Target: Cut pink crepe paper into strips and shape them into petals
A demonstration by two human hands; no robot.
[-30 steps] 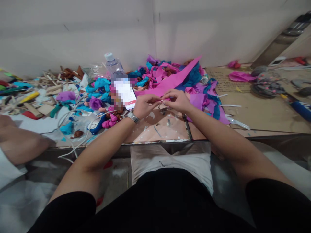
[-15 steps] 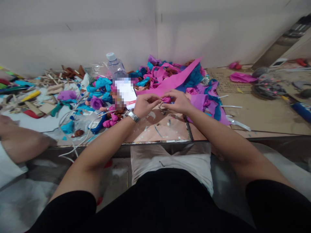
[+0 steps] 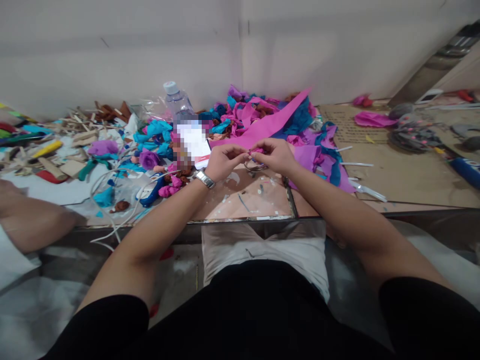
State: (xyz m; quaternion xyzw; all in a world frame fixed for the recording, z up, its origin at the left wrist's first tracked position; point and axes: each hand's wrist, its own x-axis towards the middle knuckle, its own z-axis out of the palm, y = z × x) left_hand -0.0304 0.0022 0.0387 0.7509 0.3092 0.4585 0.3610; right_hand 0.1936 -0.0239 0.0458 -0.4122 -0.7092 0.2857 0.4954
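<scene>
Over the middle of the bench, my left hand (image 3: 226,162) and my right hand (image 3: 276,155) meet fingertip to fingertip. Both are closed in a pinch on a small crumpled piece of pink crepe paper (image 3: 256,150). The fingers partly hide it. A thin brownish strand (image 3: 255,169) curves in a loop just below the fingertips; whether it is string or wire I cannot tell. Right behind my hands lies a large pointed sheet of pink crepe paper (image 3: 270,125). A phone (image 3: 200,155) with a lit, partly blurred screen rests beyond my left hand.
Crumpled blue paper (image 3: 159,131) and wood scraps (image 3: 86,131) crowd the left, near a bottle (image 3: 180,102) and a white cable (image 3: 107,231). Another person's arm (image 3: 37,215) reaches in at left. Purple paper (image 3: 309,157) and cardboard (image 3: 360,172) lie right.
My right fingers have shifted slightly and curled in more around the pink paper. The strand's loop now sits a little lower and further right. My left hand has barely moved.
</scene>
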